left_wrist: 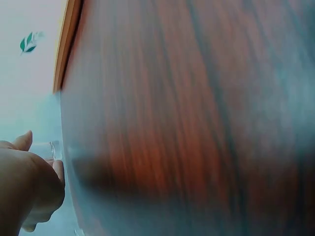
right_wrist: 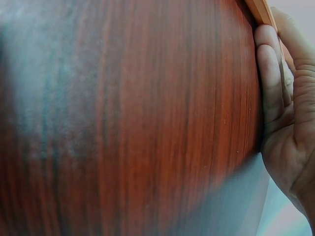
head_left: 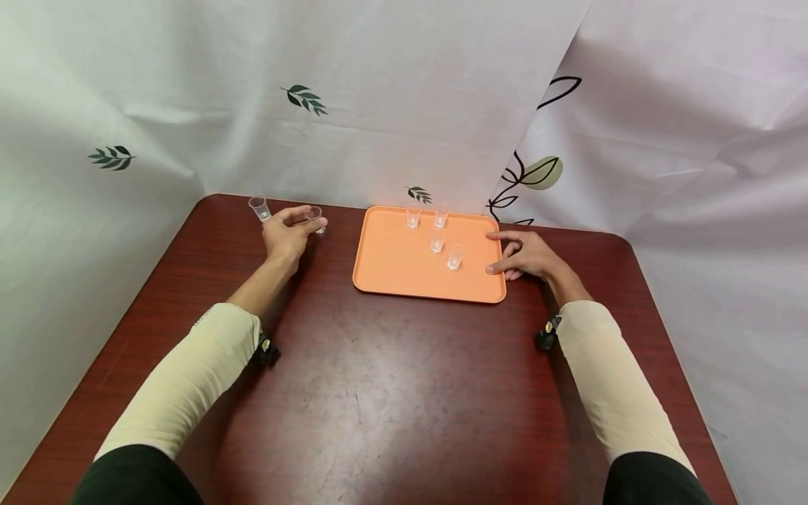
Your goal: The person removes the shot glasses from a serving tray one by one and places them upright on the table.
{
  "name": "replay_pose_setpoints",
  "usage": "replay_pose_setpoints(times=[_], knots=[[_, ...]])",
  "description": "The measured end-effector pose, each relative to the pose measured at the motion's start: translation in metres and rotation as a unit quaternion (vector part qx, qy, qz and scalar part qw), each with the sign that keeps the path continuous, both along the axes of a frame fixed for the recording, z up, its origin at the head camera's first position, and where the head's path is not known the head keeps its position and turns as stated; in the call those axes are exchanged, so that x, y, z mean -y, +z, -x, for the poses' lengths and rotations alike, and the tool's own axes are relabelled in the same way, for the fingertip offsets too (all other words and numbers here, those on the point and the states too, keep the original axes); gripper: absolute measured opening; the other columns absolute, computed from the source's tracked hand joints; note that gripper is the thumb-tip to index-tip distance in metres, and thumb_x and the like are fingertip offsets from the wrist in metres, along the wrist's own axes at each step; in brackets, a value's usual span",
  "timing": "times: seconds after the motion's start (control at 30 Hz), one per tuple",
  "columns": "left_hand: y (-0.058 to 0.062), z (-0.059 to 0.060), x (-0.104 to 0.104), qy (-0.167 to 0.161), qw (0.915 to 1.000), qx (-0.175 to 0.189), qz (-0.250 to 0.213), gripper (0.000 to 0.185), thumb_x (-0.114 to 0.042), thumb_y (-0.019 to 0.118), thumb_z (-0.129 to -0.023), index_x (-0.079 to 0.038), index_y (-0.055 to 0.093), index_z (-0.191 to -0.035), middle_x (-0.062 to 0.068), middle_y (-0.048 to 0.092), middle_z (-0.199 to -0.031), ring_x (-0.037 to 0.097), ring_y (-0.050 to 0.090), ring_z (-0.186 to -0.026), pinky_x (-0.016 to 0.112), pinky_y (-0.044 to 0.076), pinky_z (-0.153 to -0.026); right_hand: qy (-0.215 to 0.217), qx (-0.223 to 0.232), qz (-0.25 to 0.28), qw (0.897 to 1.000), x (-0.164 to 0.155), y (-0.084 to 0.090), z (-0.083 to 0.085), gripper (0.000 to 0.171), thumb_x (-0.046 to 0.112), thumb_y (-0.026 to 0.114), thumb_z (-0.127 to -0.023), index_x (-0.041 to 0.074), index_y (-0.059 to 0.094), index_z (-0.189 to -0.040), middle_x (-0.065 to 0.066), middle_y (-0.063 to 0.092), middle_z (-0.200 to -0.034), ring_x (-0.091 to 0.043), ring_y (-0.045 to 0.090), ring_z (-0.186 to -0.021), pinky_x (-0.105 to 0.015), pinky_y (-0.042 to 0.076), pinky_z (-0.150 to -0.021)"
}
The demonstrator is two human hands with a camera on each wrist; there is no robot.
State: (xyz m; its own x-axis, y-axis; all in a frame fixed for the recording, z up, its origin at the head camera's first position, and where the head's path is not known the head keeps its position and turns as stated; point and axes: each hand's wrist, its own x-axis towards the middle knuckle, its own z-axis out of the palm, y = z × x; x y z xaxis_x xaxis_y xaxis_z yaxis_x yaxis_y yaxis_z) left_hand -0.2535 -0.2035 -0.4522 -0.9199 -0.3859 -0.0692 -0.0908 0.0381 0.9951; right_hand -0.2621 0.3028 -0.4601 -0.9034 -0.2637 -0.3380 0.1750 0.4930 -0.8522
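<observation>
My left hand (head_left: 292, 230) holds a small clear plastic cup (head_left: 315, 217) between thumb and fingers near the table's far left; in the left wrist view the cup (left_wrist: 51, 149) shows just past the fingers (left_wrist: 34, 182). Another clear cup (head_left: 259, 208) stands on the table behind that hand. An orange tray (head_left: 391, 270) lies at the far middle and carries several clear cups (head_left: 438, 242). My right hand (head_left: 525, 254) rests on the tray's right edge with straight fingers, holding nothing. In the right wrist view those fingers (right_wrist: 270, 78) lie against the tray rim (right_wrist: 260, 12).
The dark red wooden table (head_left: 379, 393) is walled in by white curtains with leaf prints (head_left: 303, 98) behind and on both sides. Wrist cameras (head_left: 265, 349) sit on both cream sleeves.
</observation>
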Motion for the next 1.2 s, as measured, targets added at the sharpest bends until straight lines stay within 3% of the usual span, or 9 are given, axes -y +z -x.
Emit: replay_pose_setpoints(times=[0.23, 0.43, 0.63, 0.87, 1.2], knots=[[-0.001, 0.005, 0.019, 0.027, 0.9990, 0.029, 0.020, 0.047, -0.010, 0.100, -0.088, -0.009, 0.084, -0.132, -0.022, 0.076, -0.089, -0.002, 0.072, -0.095, 0.010, 0.060, -0.076, 0.000, 0.007, -0.003, 1.000, 0.001, 0.004, -0.002, 0.090, 0.004, 0.098, -0.087, 0.013, 0.057, -0.167, 0.004, 0.072, -0.072, -0.007, 0.068, -0.051, -0.026, 0.066, -0.056], [-0.001, 0.010, 0.032, 0.050, 0.9974, 0.046, 0.024, 0.052, -0.014, 0.100, -0.088, -0.013, 0.083, -0.137, -0.024, 0.078, -0.093, -0.003, 0.073, -0.098, 0.012, 0.063, -0.081, 0.002, 0.010, 0.001, 1.000, 0.004, 0.010, -0.004, 0.090, 0.004, 0.098, -0.087, 0.011, 0.057, -0.166, 0.003, 0.072, -0.072, -0.008, 0.068, -0.051, -0.027, 0.067, -0.056], [-0.003, 0.015, 0.044, 0.070, 0.9964, 0.047, 0.011, 0.054, -0.013, 0.101, -0.087, -0.013, 0.082, -0.138, -0.020, 0.080, -0.097, -0.003, 0.075, -0.099, 0.013, 0.064, -0.086, 0.003, 0.001, -0.005, 1.000, 0.000, 0.002, 0.000, 0.090, 0.007, 0.099, -0.087, 0.014, 0.057, -0.166, 0.004, 0.072, -0.073, -0.008, 0.068, -0.052, -0.027, 0.067, -0.056], [-0.002, 0.016, 0.054, 0.088, 0.9947, 0.054, 0.004, 0.053, -0.014, 0.101, -0.086, -0.012, 0.083, -0.136, -0.022, 0.076, -0.090, -0.002, 0.075, -0.098, 0.014, 0.061, -0.084, 0.004, -0.004, -0.010, 1.000, -0.002, 0.000, 0.001, 0.090, 0.009, 0.101, -0.086, 0.017, 0.059, -0.165, 0.004, 0.073, -0.074, -0.008, 0.069, -0.052, -0.028, 0.067, -0.056], [0.000, 0.018, 0.061, 0.097, 0.9911, 0.086, 0.031, 0.053, -0.021, 0.103, -0.085, -0.016, 0.085, -0.134, -0.022, 0.071, -0.087, -0.001, 0.067, -0.108, 0.016, 0.058, -0.097, 0.002, 0.004, -0.014, 1.000, -0.002, -0.002, 0.004, 0.091, 0.009, 0.100, -0.087, 0.016, 0.057, -0.167, 0.004, 0.073, -0.074, -0.008, 0.068, -0.052, -0.028, 0.067, -0.057]])
